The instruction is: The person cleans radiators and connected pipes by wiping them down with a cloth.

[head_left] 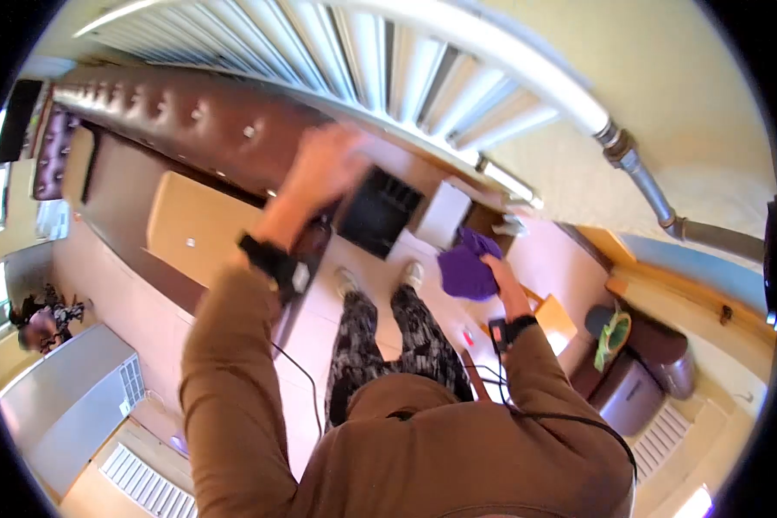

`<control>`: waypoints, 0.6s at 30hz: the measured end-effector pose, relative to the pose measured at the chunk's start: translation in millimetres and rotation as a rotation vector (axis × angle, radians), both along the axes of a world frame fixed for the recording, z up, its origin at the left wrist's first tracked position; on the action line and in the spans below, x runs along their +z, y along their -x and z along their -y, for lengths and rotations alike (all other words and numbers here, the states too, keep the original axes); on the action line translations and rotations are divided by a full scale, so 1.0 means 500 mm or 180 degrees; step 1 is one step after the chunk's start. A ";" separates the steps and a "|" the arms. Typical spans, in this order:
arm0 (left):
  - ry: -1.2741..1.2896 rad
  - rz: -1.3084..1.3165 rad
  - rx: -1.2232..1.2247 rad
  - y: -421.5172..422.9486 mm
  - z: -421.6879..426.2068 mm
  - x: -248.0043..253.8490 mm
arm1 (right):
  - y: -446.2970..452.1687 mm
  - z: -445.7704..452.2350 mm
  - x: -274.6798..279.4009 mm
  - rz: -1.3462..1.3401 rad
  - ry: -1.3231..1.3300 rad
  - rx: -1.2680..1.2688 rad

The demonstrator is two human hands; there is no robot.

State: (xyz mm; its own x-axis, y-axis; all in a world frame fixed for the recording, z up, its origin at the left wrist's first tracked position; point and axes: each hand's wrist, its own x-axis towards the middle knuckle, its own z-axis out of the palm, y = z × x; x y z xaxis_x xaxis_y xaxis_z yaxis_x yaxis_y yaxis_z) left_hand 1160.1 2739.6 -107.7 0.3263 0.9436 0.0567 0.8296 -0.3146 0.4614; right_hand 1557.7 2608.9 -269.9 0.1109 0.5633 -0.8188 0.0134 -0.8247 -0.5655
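Note:
My right hand is closed on a purple cloth, which hangs in loose folds over the floor to the right of my feet. My left hand is raised and stretched forward, near the end of the brown tufted sofa and below the radiator. Motion blurs its fingers, so I cannot make out how they are set or whether they touch the sofa. A dark box-like item stands on the floor just ahead of my feet, with a white box beside it.
A white radiator and its pipe run along the wall ahead. A light wooden table stands left, and a brown seat with a green item is on the right. Cables trail from my wrists. Another person is far left.

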 end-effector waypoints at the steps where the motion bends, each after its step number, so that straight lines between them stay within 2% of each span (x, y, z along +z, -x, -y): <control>1: -0.0031 0.1023 -0.0039 -0.043 0.048 0.072 | -0.016 0.013 0.024 0.0057 0.0066 -0.0047; 2: 0.0324 0.1934 -0.0207 -0.080 0.097 0.180 | -0.035 0.020 0.045 0.0122 0.0126 -0.0105; 3: 0.1022 0.2506 -0.0246 -0.105 0.147 0.295 | -0.052 0.028 0.046 0.0080 -0.0001 -0.0356; 4: 0.1193 0.2766 -0.0575 -0.111 0.202 0.425 | -0.068 0.040 0.048 0.0039 -0.0099 -0.0601; 5: 0.0881 0.3151 -0.0711 -0.125 0.247 0.490 | -0.081 0.044 0.044 -0.0014 -0.0161 -0.0583; 7: 0.0191 0.3815 -0.1044 -0.152 0.326 0.610 | -0.096 0.052 0.047 -0.0159 -0.0373 -0.1377; 8: -0.0165 0.4117 -0.1210 -0.166 0.358 0.660 | -0.094 0.055 0.054 -0.0201 -0.0387 -0.1357; 10: -0.0896 0.4675 -0.1589 -0.194 0.404 0.735 | -0.085 0.044 0.064 -0.0569 -0.0470 -0.1813; 12: -0.1679 0.5175 -0.2023 -0.212 0.432 0.776 | -0.072 0.039 0.067 -0.0749 -0.0496 -0.1657; 14: -0.1956 0.5386 -0.2175 -0.249 0.439 0.781 | -0.062 0.031 0.055 -0.1008 -0.0470 -0.1720; 16: -0.2252 0.5613 -0.2302 -0.247 0.456 0.795 | -0.042 0.037 0.069 -0.1134 -0.0837 -0.1666; 17: -0.1355 0.5277 -0.2223 -0.214 0.474 0.815 | -0.030 0.032 0.093 -0.1030 -0.0711 -0.1539; 18: -0.1479 0.5153 -0.2152 -0.220 0.478 0.820 | -0.026 0.028 0.108 -0.0915 -0.0581 -0.1403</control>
